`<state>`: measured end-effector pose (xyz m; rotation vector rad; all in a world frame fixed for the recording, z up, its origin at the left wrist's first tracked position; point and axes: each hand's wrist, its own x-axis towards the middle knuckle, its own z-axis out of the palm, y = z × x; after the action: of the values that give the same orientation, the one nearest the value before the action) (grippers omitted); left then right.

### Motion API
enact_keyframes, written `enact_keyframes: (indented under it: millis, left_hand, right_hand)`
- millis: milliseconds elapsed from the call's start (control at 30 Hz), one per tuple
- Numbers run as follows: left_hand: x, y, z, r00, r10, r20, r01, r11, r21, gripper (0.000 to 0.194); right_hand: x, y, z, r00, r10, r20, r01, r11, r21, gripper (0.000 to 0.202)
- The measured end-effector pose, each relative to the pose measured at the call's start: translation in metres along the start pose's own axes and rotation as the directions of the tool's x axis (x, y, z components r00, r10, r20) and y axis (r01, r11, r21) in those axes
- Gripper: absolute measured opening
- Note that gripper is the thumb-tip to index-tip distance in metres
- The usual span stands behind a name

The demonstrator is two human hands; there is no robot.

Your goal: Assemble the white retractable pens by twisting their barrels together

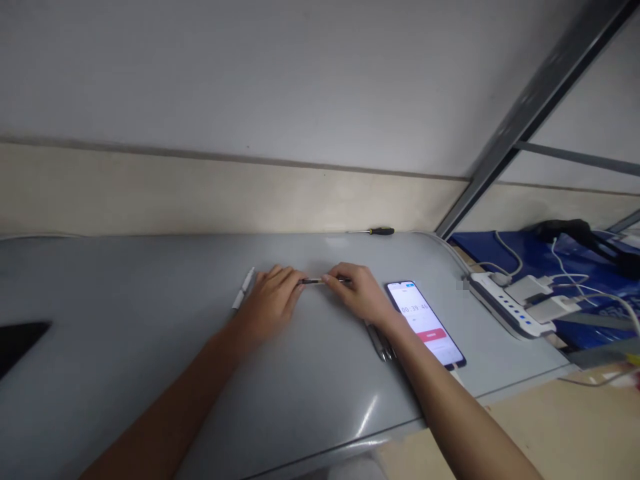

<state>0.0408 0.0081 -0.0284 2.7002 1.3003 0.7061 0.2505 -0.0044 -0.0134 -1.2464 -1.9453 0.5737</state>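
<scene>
Between my hands, just over the grey tabletop (150, 300), runs a thin dark pen (314, 281) with a pale middle section, lying nearly level. The fingers of my left hand (274, 297) are closed around its left end. Thumb and fingers of my right hand (357, 290) pinch the right end, which they partly hide. A white marker (243, 289) lies slanted just left of my left hand. Under my right wrist lie dark pens (379, 343), partly covered by the forearm.
Right of my right arm a phone (425, 323) shows a running timer. A screwdriver (381, 231) lies by the wall. A power strip (510, 307) with chargers and cables sits at the right edge, beside a metal post (500, 143). A black object (23, 343) is at far left.
</scene>
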Motion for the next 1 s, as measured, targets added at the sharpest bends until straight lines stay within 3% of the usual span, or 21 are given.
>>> enact_keyframes:
  millis: [100, 467, 533, 633, 767, 867, 1000]
  left_hand:
    - [0.0002, 0.0007, -0.0004, 1.000, -0.003, 0.006, 0.003, 1.000, -0.002, 0.024]
    - [-0.0005, -0.0002, 0.0006, 1.000, -0.002, 0.002, 0.002, 1.000, -0.029, 0.025]
    - [-0.0007, -0.0011, 0.0018, 1.000, -0.005, -0.004, 0.005, 0.999, -0.048, 0.025]
    - [-0.0007, -0.0027, 0.0028, 1.000, -0.006, -0.008, 0.005, 0.998, -0.061, 0.025]
    - [0.0004, -0.0034, 0.0013, 1.000, -0.004, 0.011, 0.005, 0.999, -0.042, 0.027]
    - [0.0017, -0.0025, -0.0011, 1.000, -0.005, 0.027, 0.005, 1.000, -0.009, 0.027]
    - [0.0023, -0.0019, -0.0041, 0.999, -0.036, 0.006, 0.035, 0.999, 0.034, 0.025]
  right_hand:
    - [-0.0002, 0.0000, -0.0002, 1.000, -0.016, -0.001, 0.016, 0.998, 0.063, 0.013]
    - [0.0000, 0.0021, 0.0014, 1.000, -0.025, -0.001, 0.025, 0.999, 0.034, 0.012]
    - [0.0005, 0.0021, 0.0016, 1.000, -0.002, -0.008, 0.002, 1.000, -0.009, 0.024]
    - [0.0006, 0.0018, 0.0005, 0.999, 0.011, -0.034, -0.010, 1.000, 0.025, 0.015]
    - [-0.0003, 0.0014, -0.0005, 0.999, -0.037, 0.025, 0.035, 0.998, 0.058, 0.011]
    - [-0.0009, 0.0016, 0.0020, 0.996, 0.015, 0.087, -0.015, 1.000, 0.001, 0.025]
    - [-0.0011, 0.0027, 0.0060, 0.998, 0.015, 0.056, -0.017, 0.999, 0.043, 0.024]
